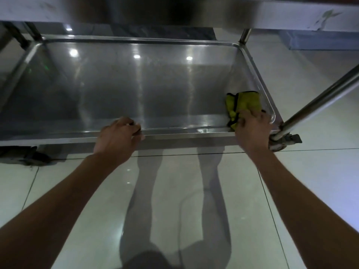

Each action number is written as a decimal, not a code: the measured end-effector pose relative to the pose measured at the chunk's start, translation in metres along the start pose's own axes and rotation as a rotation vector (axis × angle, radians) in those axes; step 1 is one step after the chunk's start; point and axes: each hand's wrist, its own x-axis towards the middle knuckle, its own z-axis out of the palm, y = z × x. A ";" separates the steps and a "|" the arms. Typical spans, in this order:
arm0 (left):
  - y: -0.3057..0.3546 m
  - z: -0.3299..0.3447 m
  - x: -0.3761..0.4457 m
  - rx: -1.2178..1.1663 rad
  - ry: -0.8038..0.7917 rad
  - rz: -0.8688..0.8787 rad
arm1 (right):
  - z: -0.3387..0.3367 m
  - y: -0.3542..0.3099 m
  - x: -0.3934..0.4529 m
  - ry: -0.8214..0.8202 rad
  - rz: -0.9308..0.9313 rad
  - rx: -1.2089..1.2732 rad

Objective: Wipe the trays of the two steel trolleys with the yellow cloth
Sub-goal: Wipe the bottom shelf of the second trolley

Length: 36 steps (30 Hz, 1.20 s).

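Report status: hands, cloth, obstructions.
Left hand grips near rim of lower tray. Right hand holds yellow cloth in near right corner. Nothing blocking.

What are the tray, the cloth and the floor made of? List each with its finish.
Tray: looks like brushed stainless steel, mirroring ceiling lights.
Cloth: soft yellow fabric, likely microfibre, with dark edging; right hand holds it.
Floor: glossy pale tiles with thin joints, probably ceramic.

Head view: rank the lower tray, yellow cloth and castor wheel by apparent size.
1. Lower tray, by far the largest.
2. Yellow cloth, partly under the right hand.
3. Castor wheel, partly hidden, so unsure.
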 end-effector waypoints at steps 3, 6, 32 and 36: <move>0.001 -0.001 0.000 0.010 -0.026 -0.011 | 0.011 -0.059 -0.030 -0.048 -0.120 0.074; 0.005 -0.002 0.001 0.021 -0.074 -0.033 | 0.026 -0.126 -0.057 -0.103 -0.277 0.106; 0.051 0.002 0.050 0.001 -0.036 -0.041 | -0.002 0.046 0.026 0.036 0.057 0.051; 0.057 0.005 0.069 -0.002 -0.093 -0.065 | 0.004 0.046 0.051 0.012 0.072 0.047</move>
